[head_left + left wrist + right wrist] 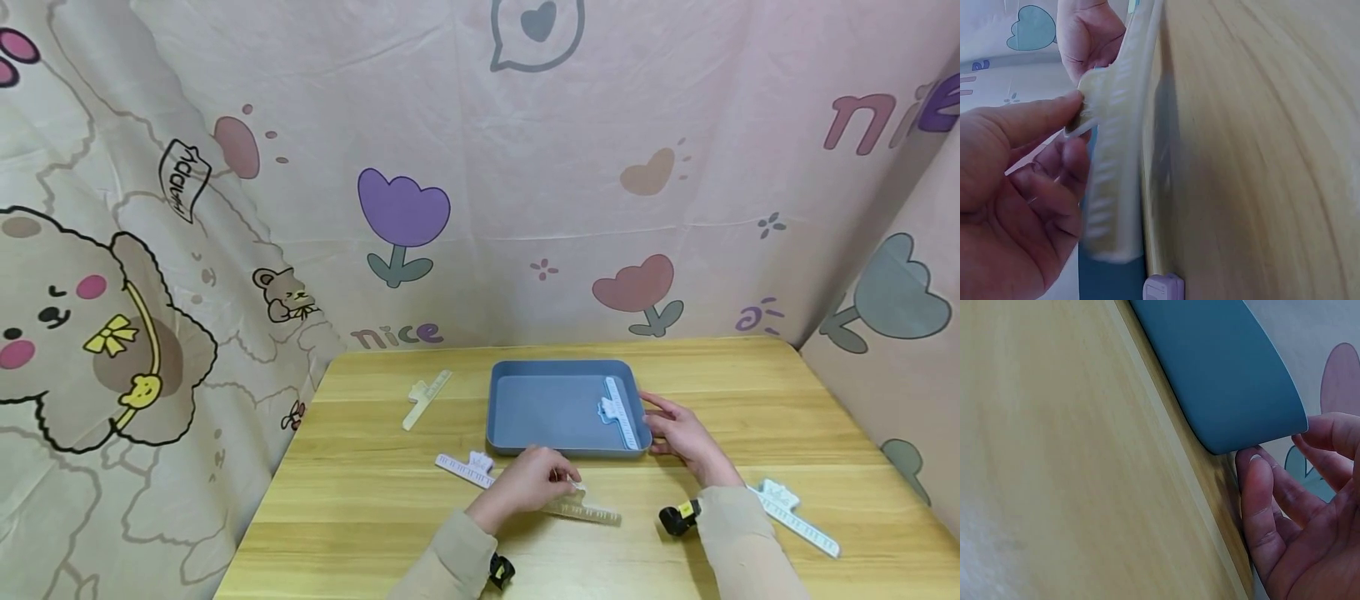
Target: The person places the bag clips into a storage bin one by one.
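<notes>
My left hand point(531, 481) pinches the clip tab of a cream ruler clip point(596, 512) between thumb and fingers, in front of the tray. In the left wrist view the ruler clip point(1113, 181) stands on edge close over the table, its shadow beside it. A blue-grey rectangular tray point(543, 414) has a light blue ruler clip point(621, 417) lying inside along its right end. At the tray's right side is my right hand point(686, 437), its fingertips touching the outer wall and rim near the corner. The right wrist view shows these fingers point(1257, 494) beside the tray's corner.
A pale yellow ruler clip point(427, 400) lies left of the tray. Nearer, a lilac ruler clip point(461, 469) is partly covered by my left hand. Beyond my right sleeve lies a white and mint ruler clip point(798, 523). Printed cloth point(495, 167) hangs behind the wooden table point(337, 517).
</notes>
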Available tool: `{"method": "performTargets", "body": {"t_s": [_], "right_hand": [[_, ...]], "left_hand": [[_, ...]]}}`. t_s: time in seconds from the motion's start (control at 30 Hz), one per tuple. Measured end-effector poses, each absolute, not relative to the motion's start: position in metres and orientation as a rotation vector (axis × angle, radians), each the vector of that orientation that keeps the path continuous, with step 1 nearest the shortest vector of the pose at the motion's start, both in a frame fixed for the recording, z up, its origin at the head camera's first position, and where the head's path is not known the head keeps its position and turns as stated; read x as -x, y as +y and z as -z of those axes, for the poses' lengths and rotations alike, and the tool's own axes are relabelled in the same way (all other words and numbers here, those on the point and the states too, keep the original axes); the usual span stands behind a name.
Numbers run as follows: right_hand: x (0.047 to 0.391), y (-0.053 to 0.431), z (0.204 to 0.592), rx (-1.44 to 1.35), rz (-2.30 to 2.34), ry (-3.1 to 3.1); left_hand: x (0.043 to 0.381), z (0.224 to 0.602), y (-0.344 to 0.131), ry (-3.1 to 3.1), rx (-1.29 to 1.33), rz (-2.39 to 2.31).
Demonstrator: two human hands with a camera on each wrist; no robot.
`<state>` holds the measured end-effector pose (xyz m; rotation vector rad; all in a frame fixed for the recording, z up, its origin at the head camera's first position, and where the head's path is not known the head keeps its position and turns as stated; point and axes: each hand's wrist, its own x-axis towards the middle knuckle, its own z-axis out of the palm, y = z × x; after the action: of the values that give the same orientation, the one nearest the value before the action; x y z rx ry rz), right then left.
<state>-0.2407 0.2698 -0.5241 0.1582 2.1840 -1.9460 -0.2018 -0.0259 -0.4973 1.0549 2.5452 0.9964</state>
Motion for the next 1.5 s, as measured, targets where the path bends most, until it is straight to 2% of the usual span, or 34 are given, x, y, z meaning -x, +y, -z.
{"method": "performTargets", "body": {"t_s": [0.37,0.7,1.0,1.5], "right_hand": [[0.242,0.270,0.525,-0.163,1.954,2.185],[0.241,0.271,0.527,-0.143,1.948,2.197],[0.242,0.272,0.527,-0.169,1.906,2.265],[0.235,0.263,0.519,-0.117,1.876,2.312]], "left_hand": [[0.205,0.503,-0.030,2.495,-1.003,-1.085],[0.206,0.493,-0.036,2.273,-0.633,-1.585],[0.211,0.489,-0.038,2.204,-0.389,-1.837],[0.215,0.484,-0.039,2.105,-0.196,-2.073]]}}
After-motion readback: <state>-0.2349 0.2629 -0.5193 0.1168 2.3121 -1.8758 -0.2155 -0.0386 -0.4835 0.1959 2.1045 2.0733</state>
